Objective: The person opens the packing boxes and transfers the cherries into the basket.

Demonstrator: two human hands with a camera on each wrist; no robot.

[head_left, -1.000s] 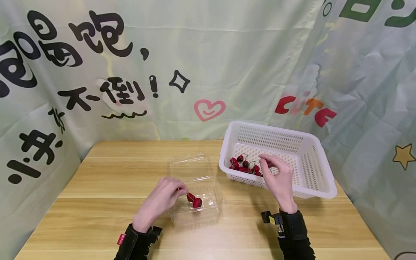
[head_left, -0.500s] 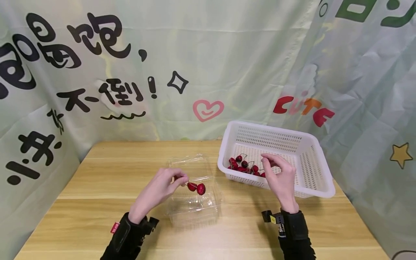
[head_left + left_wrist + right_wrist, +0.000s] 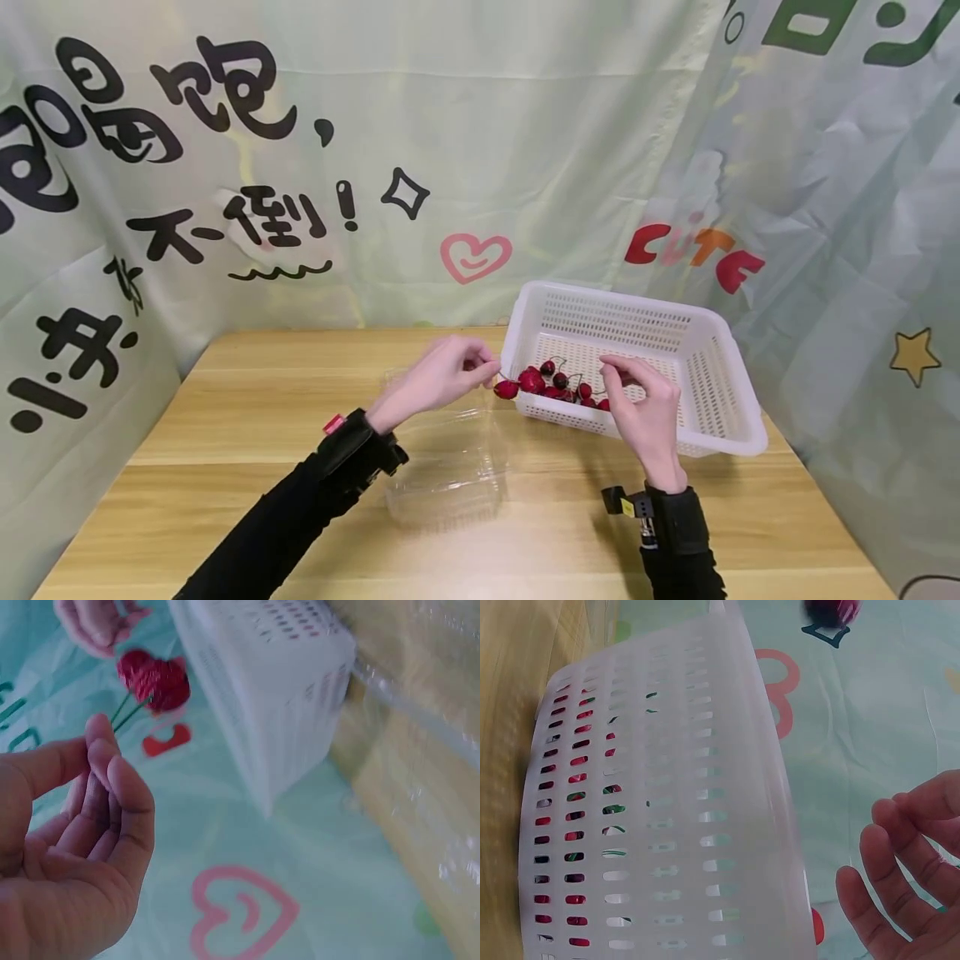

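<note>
My left hand [image 3: 442, 375] pinches thin green stems between thumb and fingertips. From them hang two red cherries [image 3: 157, 681], at the left rim of a white perforated basket [image 3: 726, 437]. More cherries [image 3: 560, 380] lie in the basket's left part. Over the front rim hovers my right hand [image 3: 643, 408], its fingers loosely curled; the right wrist view shows nothing between the fingertips [image 3: 885, 811]. A clear plastic clamshell box [image 3: 446, 487] lies with its lid raised left of the basket, partly hidden by my left arm.
Both containers stand on a wooden table [image 3: 225, 417]. Behind it hangs a pale printed curtain [image 3: 375, 100] with writing and a heart. The basket's front wall [image 3: 660, 817] rises beside my right hand.
My left hand has lifted the two cherries up out of the clear box and carried them right to the basket's left rim. My right hand has stayed nearly still.
</note>
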